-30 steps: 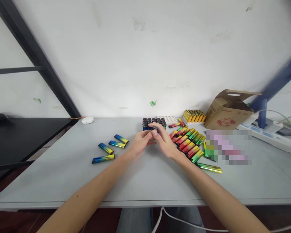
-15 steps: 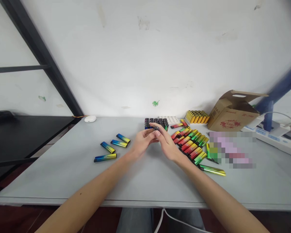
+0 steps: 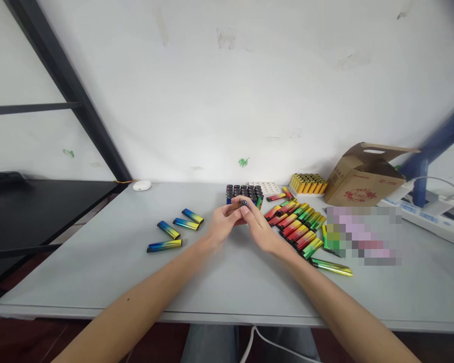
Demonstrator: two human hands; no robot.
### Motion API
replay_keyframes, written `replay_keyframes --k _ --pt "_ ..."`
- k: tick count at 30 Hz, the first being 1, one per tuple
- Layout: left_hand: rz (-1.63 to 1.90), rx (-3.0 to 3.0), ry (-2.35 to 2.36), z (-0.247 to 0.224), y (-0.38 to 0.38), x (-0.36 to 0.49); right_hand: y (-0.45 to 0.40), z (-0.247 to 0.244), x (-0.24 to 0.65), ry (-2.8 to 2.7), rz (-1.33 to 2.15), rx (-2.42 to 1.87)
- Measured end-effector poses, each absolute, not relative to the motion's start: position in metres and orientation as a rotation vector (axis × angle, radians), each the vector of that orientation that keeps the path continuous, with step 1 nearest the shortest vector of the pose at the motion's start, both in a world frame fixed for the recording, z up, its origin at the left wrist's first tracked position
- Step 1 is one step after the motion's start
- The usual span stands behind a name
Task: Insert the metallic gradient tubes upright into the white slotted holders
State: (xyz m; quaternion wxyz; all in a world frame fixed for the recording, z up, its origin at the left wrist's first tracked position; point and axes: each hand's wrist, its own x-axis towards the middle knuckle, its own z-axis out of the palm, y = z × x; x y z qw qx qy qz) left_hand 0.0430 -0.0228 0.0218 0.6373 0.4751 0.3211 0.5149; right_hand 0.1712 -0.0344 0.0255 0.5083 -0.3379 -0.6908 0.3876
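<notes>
Over the middle of the table, my left hand (image 3: 224,222) and my right hand (image 3: 258,224) meet with fingers closed around one lighter (image 3: 244,203). Its dark end points toward me; most of its body is hidden by the fingers. Just behind the hands stands a block of upright lighters (image 3: 244,190) with black tops, partly covered by my fingers. To the right of my right hand lies a group of red-yellow and green-yellow lighters (image 3: 295,229). Several blue-yellow lighters (image 3: 186,223) lie apart on the left.
At the back are a white holed tray (image 3: 265,187) and a white tray of upright yellow cylinders (image 3: 307,185). An open cardboard box (image 3: 365,181) and a white power strip (image 3: 426,218) stand at right. A white case (image 3: 142,185) lies at back left on the grey table (image 3: 109,272).
Both hands stay together around the lighter, with a small shift of the fingers; its dark end sits slightly lower. The lighters on the table have not moved.
</notes>
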Motion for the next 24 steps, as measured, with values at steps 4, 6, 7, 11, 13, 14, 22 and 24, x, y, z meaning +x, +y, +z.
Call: replay_keyframes --k 4,6,7,11,13,14,22,24 --pt "1.182 1.071 0.749 0.022 -0.023 0.042 -0.033 0.024 0.171 -1.659 0.966 -0.814" --pt "1.18 1.068 0.754 0.02 -0.021 0.042 -0.033 0.023 0.171 -1.666 0.974 -0.805" --pt "1.177 1.067 0.754 0.019 -0.02 0.041 -0.032 0.022 0.171 -1.668 0.978 -0.803" --pt "1.17 1.068 0.755 0.016 -0.017 0.04 -0.032 0.022 0.171 -1.66 1.003 -0.813" --pt "1.161 1.073 0.761 0.017 -0.016 0.04 -0.031 0.022 0.17 -1.638 1.012 -0.826" --pt "1.152 1.074 0.764 0.018 -0.017 0.04 -0.031 0.022 0.17 -1.627 1.018 -0.833" --pt "1.044 1.124 0.782 0.03 -0.021 0.04 -0.029 0.025 0.174 -1.672 1.037 -0.874" --pt "1.022 1.15 0.779 0.03 -0.02 0.039 -0.028 0.027 0.177 -1.715 0.997 -0.882"
